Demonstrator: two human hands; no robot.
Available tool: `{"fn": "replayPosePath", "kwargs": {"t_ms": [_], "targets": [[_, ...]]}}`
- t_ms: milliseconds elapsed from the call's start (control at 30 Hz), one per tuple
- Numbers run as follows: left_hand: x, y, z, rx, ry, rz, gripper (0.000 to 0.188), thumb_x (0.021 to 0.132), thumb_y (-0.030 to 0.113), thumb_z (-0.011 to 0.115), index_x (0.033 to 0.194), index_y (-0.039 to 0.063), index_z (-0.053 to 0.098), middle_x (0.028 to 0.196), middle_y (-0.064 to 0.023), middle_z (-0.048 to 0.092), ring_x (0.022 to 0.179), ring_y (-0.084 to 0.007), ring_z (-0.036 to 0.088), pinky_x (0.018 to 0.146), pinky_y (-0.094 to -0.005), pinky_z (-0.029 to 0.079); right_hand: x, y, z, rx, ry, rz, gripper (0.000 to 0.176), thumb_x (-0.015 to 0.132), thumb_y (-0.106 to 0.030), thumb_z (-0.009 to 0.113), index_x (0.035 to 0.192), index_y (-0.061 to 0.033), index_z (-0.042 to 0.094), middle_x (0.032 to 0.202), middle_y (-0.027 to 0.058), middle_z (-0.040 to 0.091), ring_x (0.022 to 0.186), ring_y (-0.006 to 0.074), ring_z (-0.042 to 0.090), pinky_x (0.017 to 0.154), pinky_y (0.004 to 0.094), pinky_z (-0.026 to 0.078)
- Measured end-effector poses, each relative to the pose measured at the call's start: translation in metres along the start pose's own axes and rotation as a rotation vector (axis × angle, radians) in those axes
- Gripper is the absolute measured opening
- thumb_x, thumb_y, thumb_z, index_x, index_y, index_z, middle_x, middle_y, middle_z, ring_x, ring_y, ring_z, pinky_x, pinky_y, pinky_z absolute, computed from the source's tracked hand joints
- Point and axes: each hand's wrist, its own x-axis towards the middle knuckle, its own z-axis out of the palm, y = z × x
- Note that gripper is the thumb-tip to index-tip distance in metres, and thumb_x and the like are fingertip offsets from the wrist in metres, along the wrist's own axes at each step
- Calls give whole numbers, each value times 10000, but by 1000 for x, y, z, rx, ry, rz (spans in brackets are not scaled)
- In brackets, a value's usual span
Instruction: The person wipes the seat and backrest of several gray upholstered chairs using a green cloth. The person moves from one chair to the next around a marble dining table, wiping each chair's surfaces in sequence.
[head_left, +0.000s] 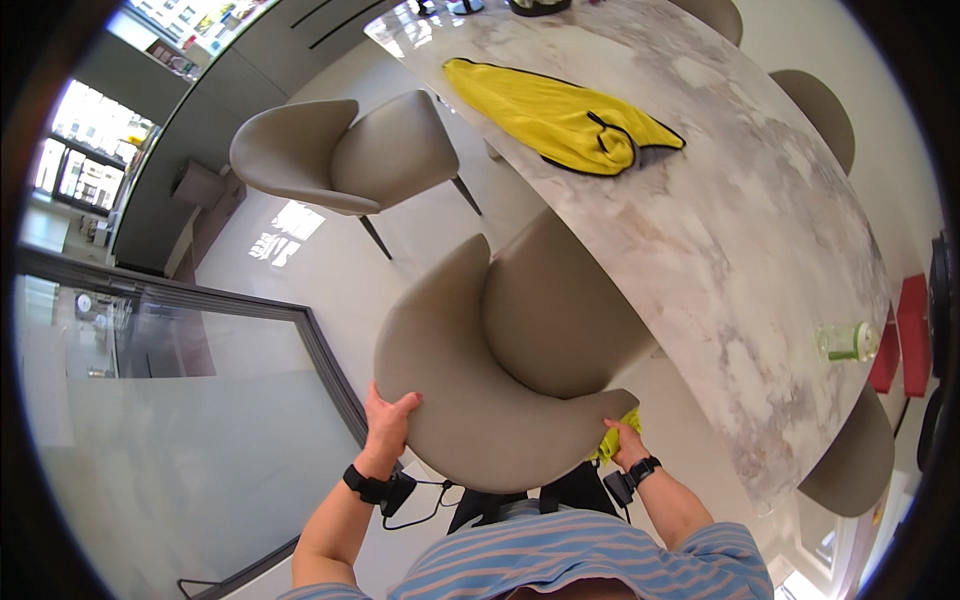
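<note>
A taupe upholstered chair (465, 390) with a curved backrest stands right before me, its seat partly under the marble-patterned table (720, 247). My left hand (390, 421) grips the left side of the backrest, thumb on the inner face. At the other end of the backrest, my right hand (624, 442) clasps the edge together with a crumpled yellow-green cloth (609, 447). The fingers of both hands are partly hidden behind the backrest. Farther up on the tabletop lies a yellow cloth with black edging (540, 112), bunched at one end.
A second taupe chair (390, 154) stands beyond, at the left. A glass sliding door (202, 420) with a dark frame is close on my left. A clear container with green parts (847, 342) lies near the table's right edge. More chairs (851, 457) line the far side.
</note>
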Motion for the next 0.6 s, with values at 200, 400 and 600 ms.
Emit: {"fn": "replayPosePath", "kwargs": {"t_ms": [200,400,600], "targets": [[5,0,-32,16,-175,-177,600,802,166,721,1281,-19,412,1138,-138,567,1057,-243,558,827,-408,520,-11,6,-2,-93,24,34,313,890,-146,607,1185,-57,553,1136,109,633,1038,298,613,935,445,497],[161,28,-123,73,-145,-487,540,840,397,666,1247,94,482,1180,-97,477,1060,-392,531,810,-620,486,-39,13,14,-16,86,-11,296,865,-113,629,1139,-30,557,1079,115,631,980,288,623,865,436,522],[396,81,-189,46,56,-296,965,754,449,753,1460,63,220,1418,-224,280,1237,-453,395,905,-620,440,-108,57,75,-19,262,-125,311,885,-187,624,1153,-42,567,1106,101,628,1035,275,602,902,420,495]]}}
